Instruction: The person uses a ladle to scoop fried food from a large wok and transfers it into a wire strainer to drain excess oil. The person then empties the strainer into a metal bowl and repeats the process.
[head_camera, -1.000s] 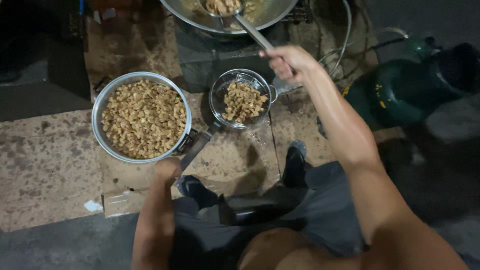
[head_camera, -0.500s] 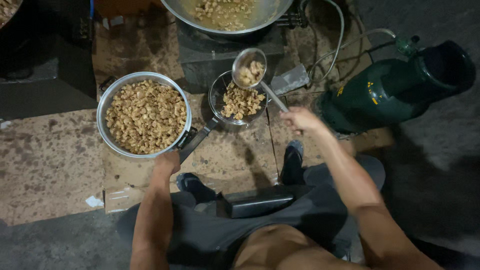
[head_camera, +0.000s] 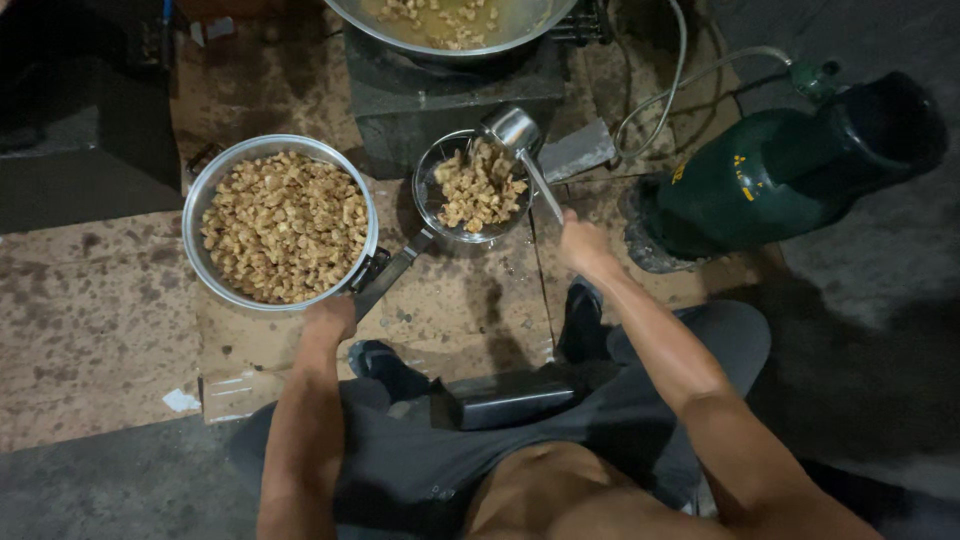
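A second ago the right hand (head_camera: 583, 243) was raised near the wok (head_camera: 450, 25), its ladle (head_camera: 510, 130) dipped inside. The hand has since drawn back toward the body. Half a second ago the ladle hung level over the strainer (head_camera: 475, 187), holding fried pieces. Now its bowl is tipped on its side at the strainer's far rim, and the heap there looks fuller.
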